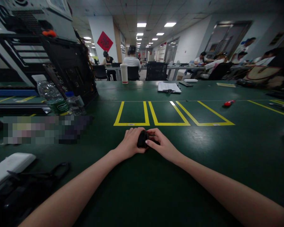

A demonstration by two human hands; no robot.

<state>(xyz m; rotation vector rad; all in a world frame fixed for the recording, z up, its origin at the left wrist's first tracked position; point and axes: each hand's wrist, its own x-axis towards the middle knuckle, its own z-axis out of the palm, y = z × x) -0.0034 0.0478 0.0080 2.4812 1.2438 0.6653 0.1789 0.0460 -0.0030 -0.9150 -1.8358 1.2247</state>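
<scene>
A small black object is between my hands, over the green table just in front of the yellow tape outlines; its kind is hard to make out. My left hand wraps around its left side, thumb below and fingers over the top. From the right, my right hand pinches at the object's near right face with thumb and fingers. Part of the black object is hidden behind the fingers of both hands.
Yellow tape outlines mark the green table. Further back stand a white tumbler and a clipboard. A red tool lies right; plastic bottles, a computer case and a black cable are left.
</scene>
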